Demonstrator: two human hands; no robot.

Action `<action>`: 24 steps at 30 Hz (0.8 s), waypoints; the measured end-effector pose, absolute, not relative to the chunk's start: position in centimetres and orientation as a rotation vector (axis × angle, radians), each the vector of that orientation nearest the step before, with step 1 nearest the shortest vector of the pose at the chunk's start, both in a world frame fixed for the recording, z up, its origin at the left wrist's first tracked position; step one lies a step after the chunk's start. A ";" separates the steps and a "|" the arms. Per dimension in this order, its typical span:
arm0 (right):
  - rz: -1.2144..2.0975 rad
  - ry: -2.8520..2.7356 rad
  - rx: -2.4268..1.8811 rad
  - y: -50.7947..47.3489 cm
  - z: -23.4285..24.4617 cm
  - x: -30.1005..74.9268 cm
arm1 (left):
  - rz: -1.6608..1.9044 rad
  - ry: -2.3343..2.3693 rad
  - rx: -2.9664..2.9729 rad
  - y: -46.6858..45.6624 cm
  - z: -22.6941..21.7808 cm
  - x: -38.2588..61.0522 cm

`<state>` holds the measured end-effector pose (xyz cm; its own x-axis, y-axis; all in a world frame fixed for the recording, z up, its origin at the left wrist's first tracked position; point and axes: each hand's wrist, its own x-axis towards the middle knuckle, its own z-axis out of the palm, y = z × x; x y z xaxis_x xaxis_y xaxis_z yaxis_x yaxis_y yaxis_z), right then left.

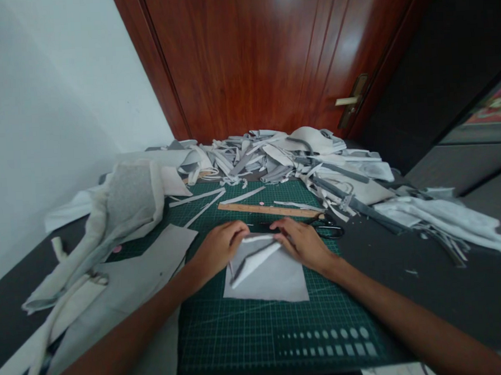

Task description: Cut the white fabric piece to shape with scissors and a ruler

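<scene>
A pale grey piece of fabric or leather-like sheet lies on the green cutting mat, its upper part folded over. My left hand pinches the upper left corner of this piece. At its upper right corner, my right hand grips the edge between thumb and fingers. Just behind the hands lie a wooden ruler and black-handled scissors, the scissors partly hidden by my right hand. Thin cut strips are scattered around the ruler.
Offcuts are heaped along the back of the dark table, before a wooden door. A rolled grey-white material and larger flat sheets lie at the left. White cloth rests at the right.
</scene>
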<state>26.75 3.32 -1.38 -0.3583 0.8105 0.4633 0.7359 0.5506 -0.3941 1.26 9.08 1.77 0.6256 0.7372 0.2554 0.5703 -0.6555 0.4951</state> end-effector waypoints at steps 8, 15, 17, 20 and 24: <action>0.019 -2.121 -1.301 4.8 -0.7 29.8 | 1.245 1.712 2.385 16.3 2.5 -6.6; -0.089 -2.143 -1.355 5.4 -0.8 32.2 | 0.965 1.183 2.741 13.6 1.6 -4.1; -0.077 -2.111 -1.361 5.2 -1.3 32.8 | 0.706 0.925 2.770 12.4 1.1 -2.7; -0.025 -2.087 -1.379 5.0 -2.4 33.9 | 0.501 0.738 2.758 11.1 0.1 -1.7; 0.095 -2.073 -1.370 5.1 -3.2 35.1 | 0.352 0.649 2.762 10.8 -0.3 -1.7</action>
<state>35.09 5.12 -3.24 -0.2487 0.8469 0.4700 0.8004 0.4530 -0.3927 -1.65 10.77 -0.32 0.8692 0.4644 0.1697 0.3958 -0.8593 0.3239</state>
